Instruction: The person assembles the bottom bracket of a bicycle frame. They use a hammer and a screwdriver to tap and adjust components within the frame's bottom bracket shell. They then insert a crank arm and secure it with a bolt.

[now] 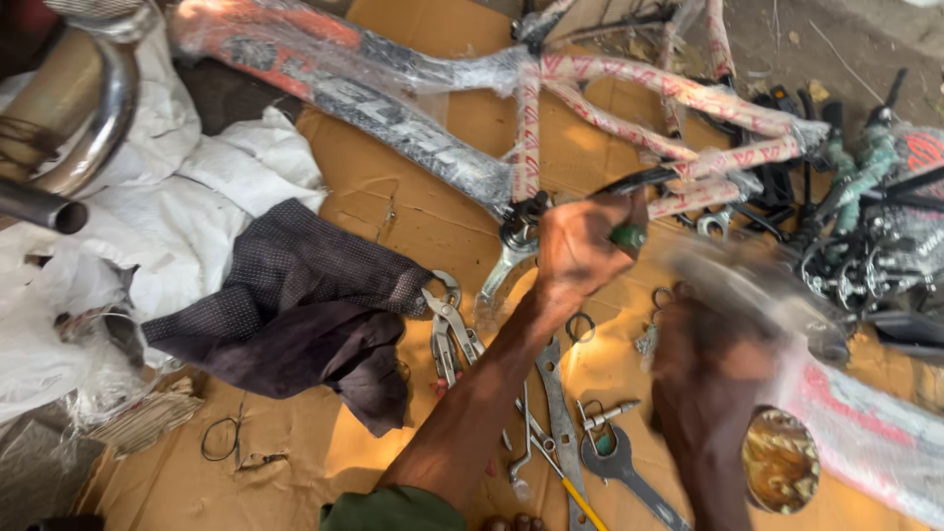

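A bicycle frame wrapped in clear plastic lies across brown cardboard. My left hand reaches up to the frame's bottom junction and is closed on a small green-handled tool. My right hand is blurred by motion, lower right of the left one. It grips a plastic-wrapped part that slants down to the right; what kind of part it is cannot be made out. A flat spanner sits on the frame's junction, just left of my left hand.
Pliers, long wrenches and a ring spanner lie beneath my arms. A dark cloth, white sacks and a chrome pipe fill the left. A round tin and tangled bicycle parts are at right.
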